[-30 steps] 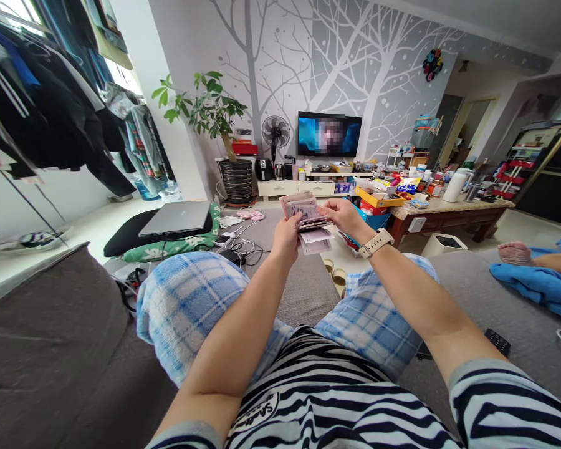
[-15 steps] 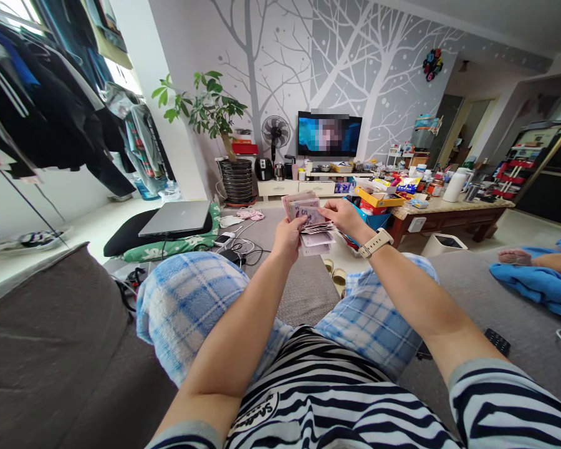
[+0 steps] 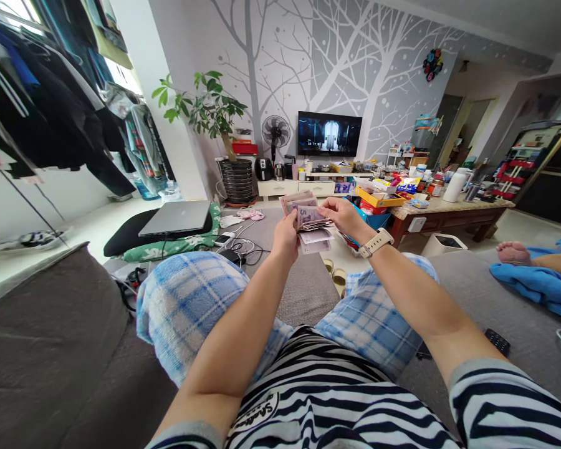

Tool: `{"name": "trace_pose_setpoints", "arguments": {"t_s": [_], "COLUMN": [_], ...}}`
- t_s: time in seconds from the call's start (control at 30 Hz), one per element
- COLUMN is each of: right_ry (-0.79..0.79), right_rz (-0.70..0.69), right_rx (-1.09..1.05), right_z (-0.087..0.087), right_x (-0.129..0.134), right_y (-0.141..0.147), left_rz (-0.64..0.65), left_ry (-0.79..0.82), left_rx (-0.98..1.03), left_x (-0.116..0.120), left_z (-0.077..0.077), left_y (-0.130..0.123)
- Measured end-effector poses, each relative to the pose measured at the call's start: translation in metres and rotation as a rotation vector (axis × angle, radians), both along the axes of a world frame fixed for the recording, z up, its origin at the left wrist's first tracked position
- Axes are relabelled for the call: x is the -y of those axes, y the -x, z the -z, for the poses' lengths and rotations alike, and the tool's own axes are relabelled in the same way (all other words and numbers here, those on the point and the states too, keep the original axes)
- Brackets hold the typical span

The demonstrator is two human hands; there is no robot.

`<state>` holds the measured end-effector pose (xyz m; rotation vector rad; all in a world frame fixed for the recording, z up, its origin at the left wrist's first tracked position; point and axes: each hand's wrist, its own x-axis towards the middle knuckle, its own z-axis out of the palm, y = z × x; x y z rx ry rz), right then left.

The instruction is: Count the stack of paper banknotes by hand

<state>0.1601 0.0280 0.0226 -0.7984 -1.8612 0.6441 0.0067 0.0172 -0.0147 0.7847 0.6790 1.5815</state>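
A fanned bundle of pinkish-purple banknotes (image 3: pixel 310 216) is held up in front of me, above the grey sofa. My left hand (image 3: pixel 286 236) is closed round the left side of the bundle, with its thumb near the notes' face. My right hand (image 3: pixel 341 215) pinches the upper right edge of a front note marked with a 5. Some notes hang lower, below the fingers. A beige watch (image 3: pixel 376 243) is on my right wrist.
A laptop (image 3: pixel 175 218) lies on cushions at the left, beside cables and a phone (image 3: pixel 224 239). A cluttered table (image 3: pixel 449 207) stands at the right. Another person's foot (image 3: pixel 513 253) rests near a blue cloth (image 3: pixel 535 288). A remote (image 3: pixel 497 342) lies on the sofa.
The front note has shifted and tilted between my hands, and my left thumb has moved slightly left and up. The television picture has changed, and the other person's foot has moved a little.
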Motion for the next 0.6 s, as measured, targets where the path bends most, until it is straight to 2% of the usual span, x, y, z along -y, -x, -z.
{"name": "trace_pose_setpoints", "arguments": {"t_s": [0.3,0.6], "right_ry": [0.067,0.049], "right_rz": [-0.078,-0.067], "right_rx": [-0.052,-0.054], "right_z": [-0.0012,-0.0021], "right_x": [0.0023,0.0035], "right_y": [0.0019,0.0022], "left_rz": [-0.030,-0.034], "left_ry": [-0.004,-0.003], "left_rx": [-0.021,-0.039], "left_x": [0.0036,0.0001], "left_z": [-0.0015,0.0005], "left_y": [-0.0003,0.0004]}}
